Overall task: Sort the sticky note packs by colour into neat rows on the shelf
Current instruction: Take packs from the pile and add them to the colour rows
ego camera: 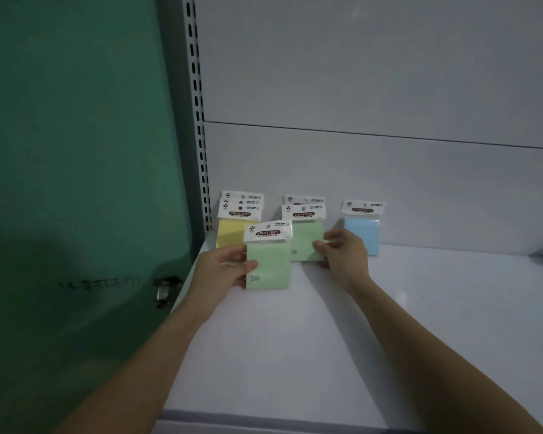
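Both hands are busy with green: my left hand (pixel 224 266) pinches a loose green pack (pixel 267 261) by its left edge, thumb on the front, and holds it clear of the shelf (pixel 295 339) so I can bring it to its colour. My right hand (pixel 342 255) curls round the right edge of the green row (pixel 304 236) at the back wall — steadying it, I judge, so the front pack stays upright while the next one goes in front. Seen from that row, the yellow row (pixel 232 227) stands at 9 o'clock, hard by the slotted upright (pixel 201 151), and a lone blue pack (pixel 362 233) at 3 o'clock, just beyond my right fingers. Each pack is a pale square block in clear wrap under a white header card reading STICKY NOTE — light, a little slippery I'd guess, and prone to tipping
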A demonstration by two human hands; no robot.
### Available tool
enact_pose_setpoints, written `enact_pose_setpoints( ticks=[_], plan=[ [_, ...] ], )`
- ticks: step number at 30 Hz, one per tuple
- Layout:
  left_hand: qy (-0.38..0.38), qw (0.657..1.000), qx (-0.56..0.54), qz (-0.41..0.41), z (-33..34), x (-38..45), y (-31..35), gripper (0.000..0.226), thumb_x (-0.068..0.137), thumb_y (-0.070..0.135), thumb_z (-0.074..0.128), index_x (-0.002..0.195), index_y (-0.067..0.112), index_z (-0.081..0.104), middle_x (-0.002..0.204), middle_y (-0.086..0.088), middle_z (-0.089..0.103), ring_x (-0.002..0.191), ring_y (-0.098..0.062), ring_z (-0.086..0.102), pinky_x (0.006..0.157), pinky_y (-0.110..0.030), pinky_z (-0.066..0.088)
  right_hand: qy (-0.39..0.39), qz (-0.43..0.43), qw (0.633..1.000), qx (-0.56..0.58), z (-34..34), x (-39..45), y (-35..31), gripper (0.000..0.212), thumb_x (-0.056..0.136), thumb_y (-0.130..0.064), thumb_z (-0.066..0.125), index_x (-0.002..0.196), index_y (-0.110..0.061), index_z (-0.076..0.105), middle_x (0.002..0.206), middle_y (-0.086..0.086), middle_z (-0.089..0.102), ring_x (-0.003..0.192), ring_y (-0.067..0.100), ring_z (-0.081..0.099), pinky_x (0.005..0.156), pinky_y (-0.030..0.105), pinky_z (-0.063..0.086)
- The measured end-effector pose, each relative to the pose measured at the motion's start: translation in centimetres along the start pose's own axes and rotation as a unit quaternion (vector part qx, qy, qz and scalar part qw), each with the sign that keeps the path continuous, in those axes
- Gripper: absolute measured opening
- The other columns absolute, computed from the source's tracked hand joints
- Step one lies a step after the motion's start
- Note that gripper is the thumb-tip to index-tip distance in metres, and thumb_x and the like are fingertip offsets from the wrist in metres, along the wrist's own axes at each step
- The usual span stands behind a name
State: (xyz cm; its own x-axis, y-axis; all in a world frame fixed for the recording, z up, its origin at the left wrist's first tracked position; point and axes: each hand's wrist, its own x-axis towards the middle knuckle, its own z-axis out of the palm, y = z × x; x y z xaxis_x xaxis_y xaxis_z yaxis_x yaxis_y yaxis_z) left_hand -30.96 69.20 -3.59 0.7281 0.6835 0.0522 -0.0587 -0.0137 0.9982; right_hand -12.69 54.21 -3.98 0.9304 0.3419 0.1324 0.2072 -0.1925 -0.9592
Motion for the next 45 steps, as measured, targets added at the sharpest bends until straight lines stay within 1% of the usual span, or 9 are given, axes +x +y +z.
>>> enact_pose_setpoints(
  ticks=[3, 6, 10, 20, 27, 32, 35, 40, 45],
  plan=[
    [-0.010, 1.000, -0.005, 0.004, -0.5, 0.5, -0.4, 0.028, 0.076, -0.005, 0.073, 0.097, 0.015, 0.073, 0.087, -0.006, 0.072, 0.076, -0.024, 0.073, 0.068, -0.040, 0.061, 0.031, -0.030, 0.997, -0.069, 1.2, 0.5, -0.2, 0.016, 0.079, -0.023, 0.075, 0.088, -0.022, 0.061, 0.086, 0.002, 0.070, 0.076, 0.024, 0.068, 0.069, 0.043, 0.058],
    [-0.016, 1.000, -0.007, 0.001, -0.6, 0.4, -0.7, 0.028, 0.077, -0.004, 0.073, 0.099, 0.013, 0.073, 0.092, -0.008, 0.072, 0.078, -0.025, 0.073, 0.069, -0.039, 0.061, 0.044, -0.052, 0.994, -0.090, 2.0, 0.4, -0.1, 0.012, 0.084, -0.022, 0.070, 0.090, -0.020, 0.060, 0.084, -0.001, 0.066, 0.077, 0.017, 0.062, 0.065, 0.029, 0.048],
    [-0.011, 1.000, 0.002, -0.001, -0.6, 0.6, -0.7, 0.030, 0.077, -0.003, 0.073, 0.103, 0.012, 0.073, 0.094, -0.007, 0.072, 0.082, -0.027, 0.073, 0.071, -0.041, 0.061, 0.066, -0.049, 0.989, -0.124, 2.4, 0.7, 0.1, 0.010, 0.086, -0.021, 0.065, 0.093, -0.014, 0.063, 0.085, -0.001, 0.063, 0.080, 0.019, 0.057, 0.066, 0.027, 0.037],
    [-0.001, 1.000, 0.012, 0.002, -0.4, 0.3, -0.4, 0.030, 0.078, -0.004, 0.072, 0.104, 0.012, 0.072, 0.093, -0.008, 0.071, 0.079, -0.026, 0.071, 0.068, -0.036, 0.061, 0.054, -0.086, 0.982, -0.158, 2.7, 0.8, 0.7, 0.015, 0.091, -0.016, 0.058, 0.098, -0.006, 0.066, 0.086, 0.002, 0.060, 0.079, 0.020, 0.053, 0.065, 0.026, 0.030],
    [0.008, 1.000, 0.020, -0.016, 0.9, -0.1, 1.0, 0.031, 0.076, -0.005, 0.073, 0.104, 0.009, 0.071, 0.092, -0.006, 0.074, 0.079, -0.022, 0.073, 0.073, -0.039, 0.061, -0.001, -0.085, 0.979, -0.188, 0.5, 0.9, 0.6, 0.027, 0.098, -0.028, 0.046, 0.093, -0.006, 0.062, 0.092, 0.011, 0.064, 0.085, 0.029, 0.056, 0.068, 0.031, 0.034],
    [0.010, 0.999, 0.037, -0.003, 5.2, 0.7, 1.8, 0.034, 0.075, -0.009, 0.073, 0.105, 0.006, 0.067, 0.087, -0.004, 0.070, 0.079, -0.021, 0.070, 0.073, -0.037, 0.060, -0.134, -0.175, 0.932, -0.288, -3.6, -1.5, 1.2, 0.028, 0.098, -0.028, 0.043, 0.103, -0.013, 0.066, 0.100, 0.002, 0.065, 0.089, 0.020, 0.059, 0.071, 0.031, 0.042],
    [0.031, 0.998, 0.054, 0.002, 7.7, 1.9, 2.0, 0.036, 0.073, -0.009, 0.075, 0.106, 0.002, 0.066, 0.086, -0.009, 0.069, 0.079, -0.025, 0.068, 0.073, -0.040, 0.060, -0.194, -0.229, 0.889, -0.346, -5.5, -3.2, 2.8, 0.032, 0.096, -0.033, 0.046, 0.115, -0.015, 0.065, 0.116, 0.004, 0.063, 0.108, 0.024, 0.057, 0.091, 0.037, 0.046],
    [0.073, 0.992, 0.103, -0.003, 9.2, 4.3, 1.3, 0.027, 0.068, -0.005, 0.080, 0.082, 0.015, 0.068, 0.089, -0.013, 0.073, 0.086, -0.029, 0.071, 0.082, -0.047, 0.058, -0.174, -0.273, 0.859, -0.397, -6.1, -4.4, 3.5, 0.046, 0.095, -0.043, 0.043, 0.134, -0.020, 0.052, 0.139, -0.003, 0.050, 0.130, 0.019, 0.044, 0.108, 0.033, 0.033],
    [0.127, 0.985, 0.119, -0.018, 9.8, 5.5, 0.5, 0.026, 0.066, -0.004, 0.081, 0.074, 0.017, 0.067, 0.084, -0.010, 0.073, 0.082, -0.026, 0.072, 0.082, -0.045, 0.058, -0.158, -0.276, 0.854, -0.411, -6.1, -4.4, 4.1, 0.045, 0.094, -0.046, 0.037, 0.131, -0.023, 0.049, 0.137, -0.004, 0.049, 0.128, 0.018, 0.042, 0.108, 0.035, 0.031]
  ],
)
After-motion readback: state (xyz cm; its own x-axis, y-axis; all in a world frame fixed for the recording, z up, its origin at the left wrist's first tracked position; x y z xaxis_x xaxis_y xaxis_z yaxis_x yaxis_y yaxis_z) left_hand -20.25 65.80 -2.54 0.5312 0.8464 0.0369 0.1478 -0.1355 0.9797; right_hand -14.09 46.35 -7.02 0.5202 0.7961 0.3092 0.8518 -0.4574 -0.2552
